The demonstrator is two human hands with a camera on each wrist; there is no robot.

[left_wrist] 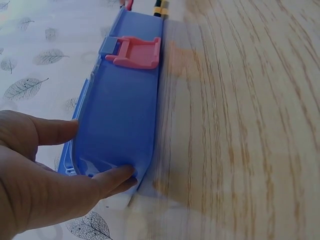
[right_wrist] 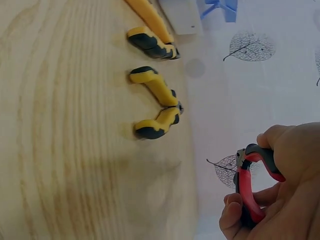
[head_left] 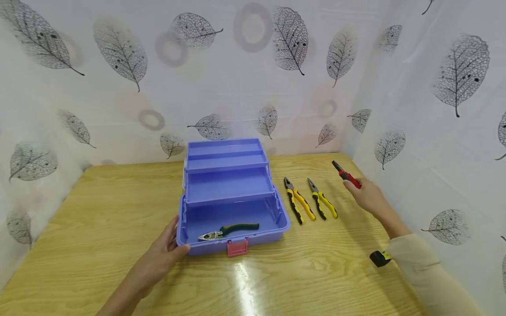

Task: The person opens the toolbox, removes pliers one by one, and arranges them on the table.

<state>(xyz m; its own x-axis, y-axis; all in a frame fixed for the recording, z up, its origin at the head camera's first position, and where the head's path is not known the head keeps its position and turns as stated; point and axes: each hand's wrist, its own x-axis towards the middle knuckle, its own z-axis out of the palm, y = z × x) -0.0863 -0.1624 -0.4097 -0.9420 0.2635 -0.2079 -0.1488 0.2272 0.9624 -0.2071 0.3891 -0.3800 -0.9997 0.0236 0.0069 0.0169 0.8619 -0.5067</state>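
A blue-purple toolbox stands with its lid and trays raised. My left hand grips its near left corner; in the left wrist view, thumb and fingers press on the blue wall beside the pink latch. Inside the bottom compartment lie green-handled pliers. My right hand holds red-and-black pliers above the table's far right, their handles spread in the right wrist view. To its left, yellow-and-black long-nose pliers and larger yellow-and-black pliers lie on the table.
A black-and-yellow tape measure lies near the right forearm, partly behind the sleeve. The wooden table meets a leaf-patterned curtain at the back and sides. The toolbox's upper trays hold nothing visible.
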